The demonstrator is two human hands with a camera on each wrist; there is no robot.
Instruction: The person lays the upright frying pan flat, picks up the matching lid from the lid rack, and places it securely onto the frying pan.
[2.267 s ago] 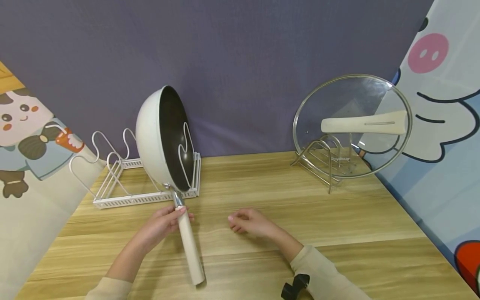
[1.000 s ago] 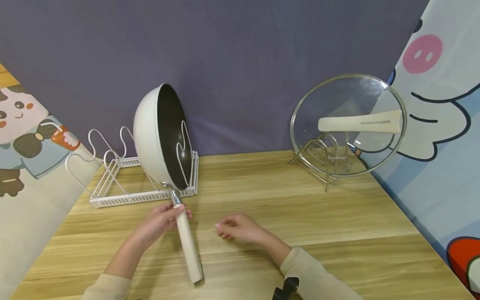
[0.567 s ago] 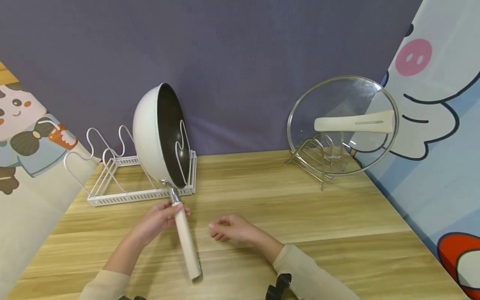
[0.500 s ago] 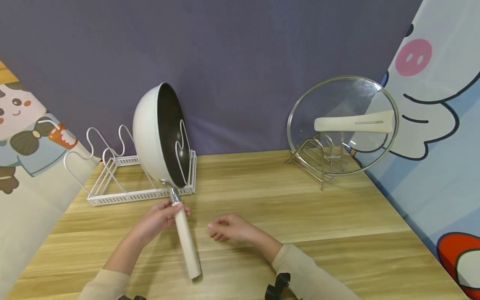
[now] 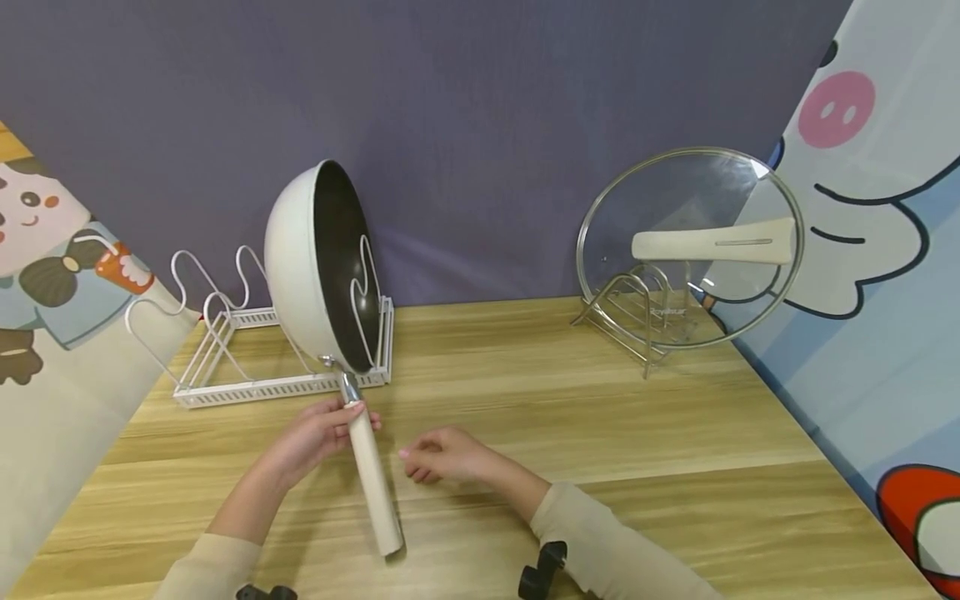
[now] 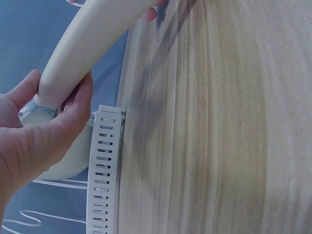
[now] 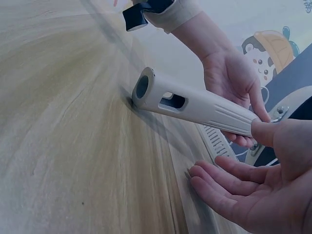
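Observation:
A white wok (image 5: 294,267) with a dark inside stands on its side in a white wire rack (image 5: 281,389), its opening facing right. Its cream handle (image 5: 375,483) slants down toward the front of the table. My left hand (image 5: 315,437) holds that handle at the end by the metal neck, thumb on top and fingers underneath; the left wrist view shows the same grip on the handle (image 6: 87,46). Just right of the handle, my right hand (image 5: 447,457) holds nothing, its fingers loosely bent. In the right wrist view those fingers (image 7: 229,183) lie beside the handle (image 7: 200,107).
At the back right, a glass lid (image 5: 690,192) with a cream grip leans upright in a small metal wire stand (image 5: 647,325). Behind the wood-grain table (image 5: 600,433) rises a purple-grey backdrop (image 5: 480,150). Cartoon-printed panels flank both sides.
My right hand has moved left across the table, closer to the wok's handle. The left hand keeps its hold, and the wok stays in the rack. The head view has shifted slightly.

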